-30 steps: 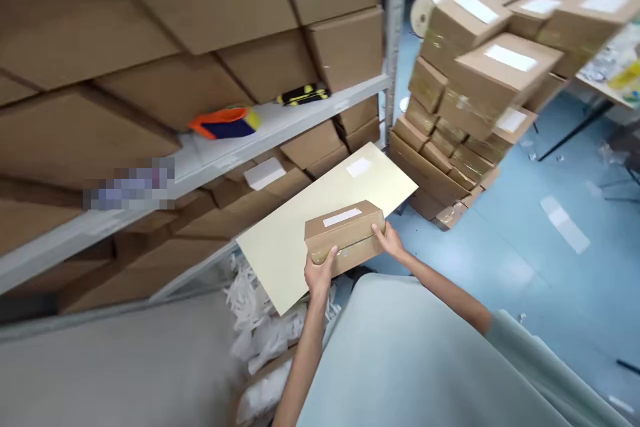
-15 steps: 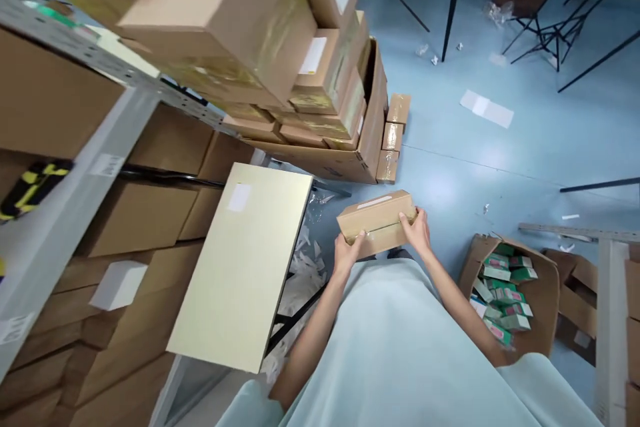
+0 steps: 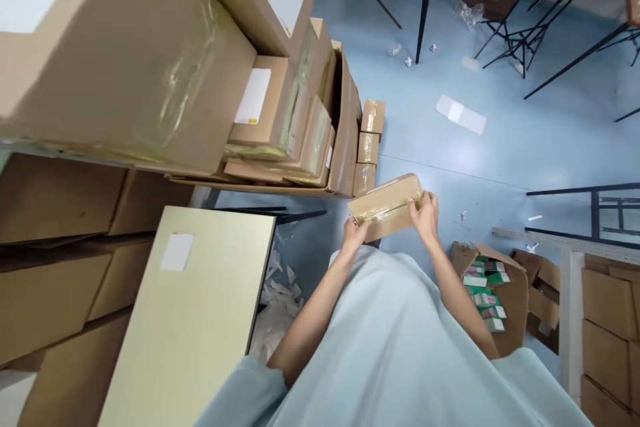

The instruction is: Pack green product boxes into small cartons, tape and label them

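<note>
I hold a small taped cardboard box [image 3: 386, 205] in front of my body, above the blue floor. My left hand [image 3: 354, 235] grips its left end, fingers curled around the edge. My right hand [image 3: 425, 215] grips its right end. The box is tilted, its right end higher. A tall stack of sealed cardboard boxes [image 3: 280, 107] with white labels stands just to the left of it.
A pale yellow tabletop [image 3: 200, 307] lies at lower left, white paper scraps [image 3: 277, 307] beneath it. An open carton of green-and-white packets [image 3: 487, 293] sits on the floor at right. Black table and stand legs [image 3: 505, 33] cross the far floor. Shelving with brown boxes [image 3: 605, 307] is at right.
My view has swung right from the shelf to the floor and box stack. Both hands carried the small box off the yellow tabletop and toward the stack, tilting it.
</note>
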Demonstrator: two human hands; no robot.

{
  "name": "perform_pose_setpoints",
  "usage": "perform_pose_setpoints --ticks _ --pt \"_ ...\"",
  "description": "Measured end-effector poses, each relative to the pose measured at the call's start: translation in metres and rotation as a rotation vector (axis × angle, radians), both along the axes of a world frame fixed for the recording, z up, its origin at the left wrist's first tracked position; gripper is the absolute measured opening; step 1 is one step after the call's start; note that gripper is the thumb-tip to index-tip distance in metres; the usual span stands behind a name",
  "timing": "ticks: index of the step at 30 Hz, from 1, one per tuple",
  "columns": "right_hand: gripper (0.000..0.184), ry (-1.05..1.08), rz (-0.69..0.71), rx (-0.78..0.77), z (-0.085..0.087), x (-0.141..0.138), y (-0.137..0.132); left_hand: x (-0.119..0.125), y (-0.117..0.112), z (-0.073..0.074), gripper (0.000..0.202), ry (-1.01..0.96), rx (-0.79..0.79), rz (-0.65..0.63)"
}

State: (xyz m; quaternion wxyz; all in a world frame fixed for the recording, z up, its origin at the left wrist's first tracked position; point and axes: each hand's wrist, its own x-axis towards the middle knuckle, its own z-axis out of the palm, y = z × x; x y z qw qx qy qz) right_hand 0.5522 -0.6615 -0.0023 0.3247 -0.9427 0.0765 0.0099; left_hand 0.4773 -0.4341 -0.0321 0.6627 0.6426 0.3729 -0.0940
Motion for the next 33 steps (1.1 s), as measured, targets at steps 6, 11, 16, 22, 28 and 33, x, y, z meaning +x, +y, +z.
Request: perform_pose_setpoints --ticks 6,11,16,22,28,33 --pt "0.057 -0.056 0.021 -0.108 0.023 0.136 0.000 0.112 0.001 0.006 0.022 0.009 -0.004 -0.026" --pt "0.048 -0.067 0.115 -0.103 0.014 0.264 0.025 0.207 -0.003 0.002 0.015 0.031 -0.208 0.134" --pt "0.042 0.024 0.203 -0.111 -0.022 0.417 0.080 0.324 0.007 -0.027 0.014 0.200 -0.362 0.300" --pt "0.041 0.209 0.351 -0.187 -0.105 0.591 0.138 0.484 0.013 -0.098 0.015 0.408 -0.476 0.514" --pt "0.043 0.303 0.531 -0.096 -0.223 0.726 0.155 0.615 0.027 -0.202 0.018 0.530 -0.536 0.717" --pt "0.045 0.367 0.646 -0.120 -0.322 0.808 0.178 0.679 0.039 -0.290 0.014 0.539 -0.569 0.828"
